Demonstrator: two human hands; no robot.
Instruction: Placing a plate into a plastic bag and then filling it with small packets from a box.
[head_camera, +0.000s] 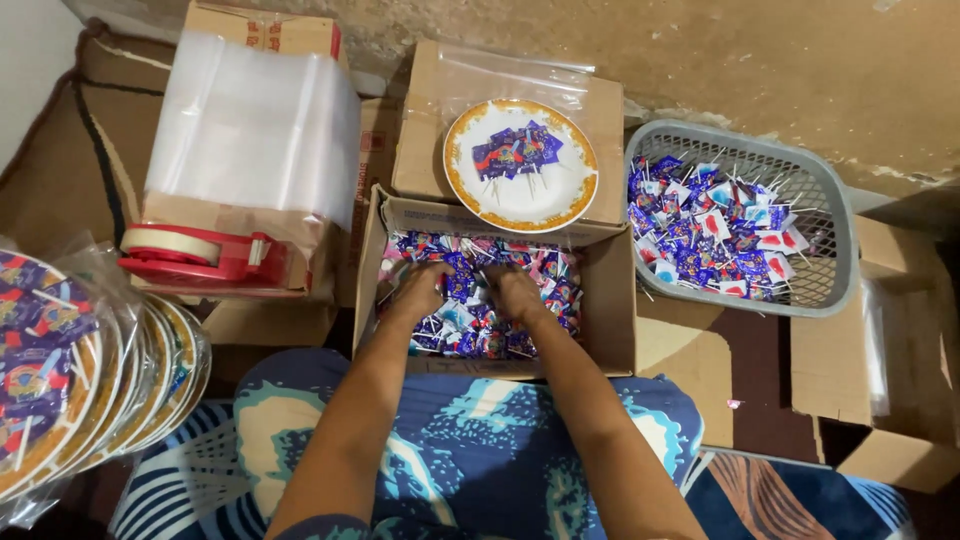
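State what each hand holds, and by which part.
Cannot be told: left hand and right hand are both dug into the wrapped lollipops in the cardboard box, fingers hidden.

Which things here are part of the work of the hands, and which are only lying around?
In use: left hand, right hand, wrapped lollipops, cardboard box.

Lying about: plate, grey basket, tape dispenser, plastic bags, bagged plates.

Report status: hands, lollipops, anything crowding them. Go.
Left hand and right hand both down in the wrapped lollipops inside the cardboard box; grip unclear. Plate with a few lollipops just beyond. Nothing blocking.
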